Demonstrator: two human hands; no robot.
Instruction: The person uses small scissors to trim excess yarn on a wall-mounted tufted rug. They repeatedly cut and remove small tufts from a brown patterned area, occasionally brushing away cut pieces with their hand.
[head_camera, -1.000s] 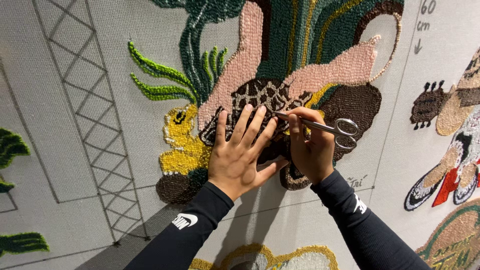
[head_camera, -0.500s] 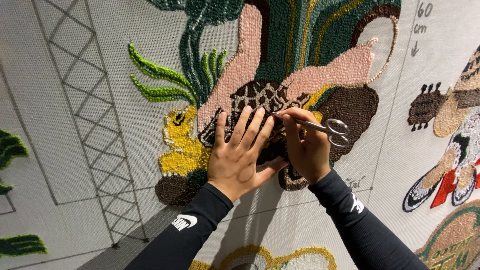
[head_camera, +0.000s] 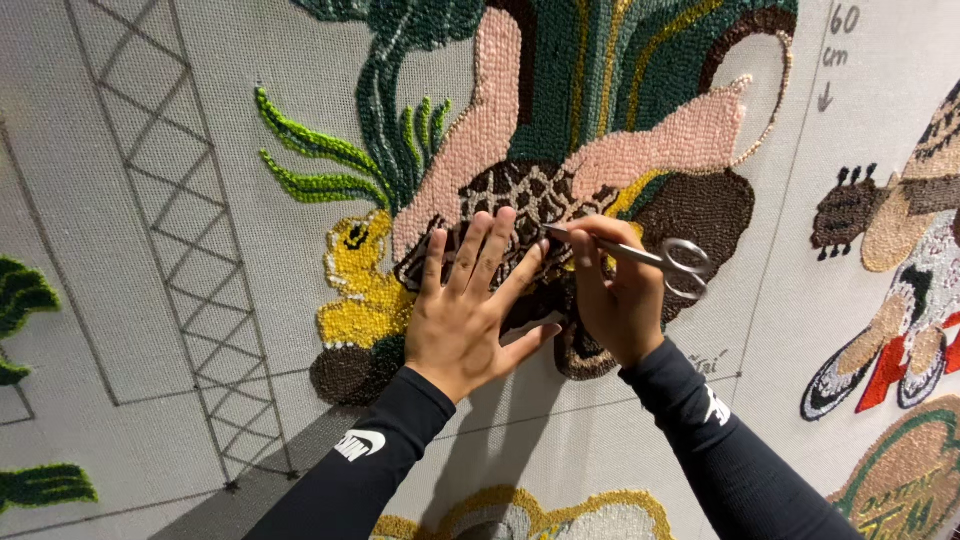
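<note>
1. Left hand: open, flat, fingers spread, pressed on brown-and-black patterned patch of tufted rug.
2. Right hand: closed round small metal scissors, pinched like a pen; blade tips pointing left, just beside left fingertips, finger loops sticking out to the right.
3. Scissor tips at lower edge of patterned patch, over dark brown pile.
4. Rug on pale backing cloth, hung upright, w/ pink, green, yellow areas.
5. Yellow tufted figure just left of left hand.
6. Drawn lattice outline further left, untufted.
7. Both forearms in black sleeves.
</note>
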